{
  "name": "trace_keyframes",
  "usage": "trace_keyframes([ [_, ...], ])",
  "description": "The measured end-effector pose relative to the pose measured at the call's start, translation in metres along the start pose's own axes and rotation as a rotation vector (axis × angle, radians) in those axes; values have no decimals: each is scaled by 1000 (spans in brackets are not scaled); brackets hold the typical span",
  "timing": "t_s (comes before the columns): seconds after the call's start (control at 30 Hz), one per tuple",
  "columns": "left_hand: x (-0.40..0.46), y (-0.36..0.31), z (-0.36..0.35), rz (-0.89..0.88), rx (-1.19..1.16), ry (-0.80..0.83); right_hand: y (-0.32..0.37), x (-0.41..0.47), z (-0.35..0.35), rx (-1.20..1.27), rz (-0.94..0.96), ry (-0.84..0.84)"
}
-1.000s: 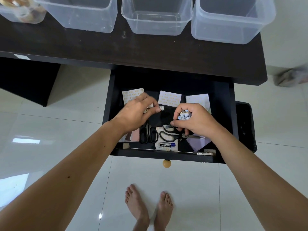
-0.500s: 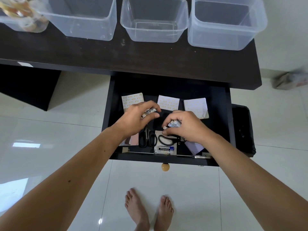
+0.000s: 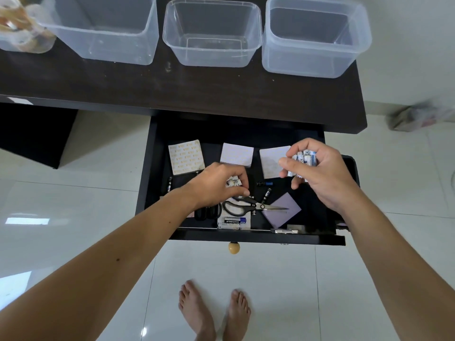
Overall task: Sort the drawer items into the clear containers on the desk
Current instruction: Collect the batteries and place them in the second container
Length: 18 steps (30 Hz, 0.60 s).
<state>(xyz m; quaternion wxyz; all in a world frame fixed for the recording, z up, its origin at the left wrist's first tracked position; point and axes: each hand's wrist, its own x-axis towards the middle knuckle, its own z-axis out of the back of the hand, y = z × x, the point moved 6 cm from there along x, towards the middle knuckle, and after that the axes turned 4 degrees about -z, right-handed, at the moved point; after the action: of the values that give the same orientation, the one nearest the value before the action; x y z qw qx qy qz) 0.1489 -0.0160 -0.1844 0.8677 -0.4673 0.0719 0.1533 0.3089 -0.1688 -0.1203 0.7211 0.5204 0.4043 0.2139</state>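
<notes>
White batteries [image 3: 304,158] fill the right hand's [image 3: 317,173] grip, now lifted clear of the drawer [image 3: 152,173] toward the containers [image 3: 315,38]; the left hand [image 3: 216,185] pinches more.

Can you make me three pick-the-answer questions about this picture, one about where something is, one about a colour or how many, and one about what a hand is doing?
1. Where are the scissors?
A. in the open drawer
B. on the desk
C. on the floor

2. How many clear containers on the desk look empty?
A. one
B. three
C. five

3. What is the right hand doing?
A. lying flat on the desk
B. holding a bunch of white and blue batteries
C. gripping the scissors

Answers:
1. A, the scissors lie near the front of the drawer, beside the left hand.
2. B, three containers in a row show bare bottoms; a fourth at the far left has things in it.
3. B, its fingers curl round the batteries, raised above the drawer.
</notes>
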Motion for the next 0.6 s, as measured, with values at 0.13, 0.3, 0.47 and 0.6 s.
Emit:
trace_keyframes([
  [0.13,15,-9,-11,-15,188,8,0,-5,3,-85,14,27],
  [0.3,34,-19,-13,4,350,-91,1,-10,5,-130,34,43],
  [0.47,40,-23,-21,7,493,-87,0,-13,5,-164,52,60],
  [0.6,35,-22,-18,-12,455,-137,-1,-13,5,-176,65,58],
])
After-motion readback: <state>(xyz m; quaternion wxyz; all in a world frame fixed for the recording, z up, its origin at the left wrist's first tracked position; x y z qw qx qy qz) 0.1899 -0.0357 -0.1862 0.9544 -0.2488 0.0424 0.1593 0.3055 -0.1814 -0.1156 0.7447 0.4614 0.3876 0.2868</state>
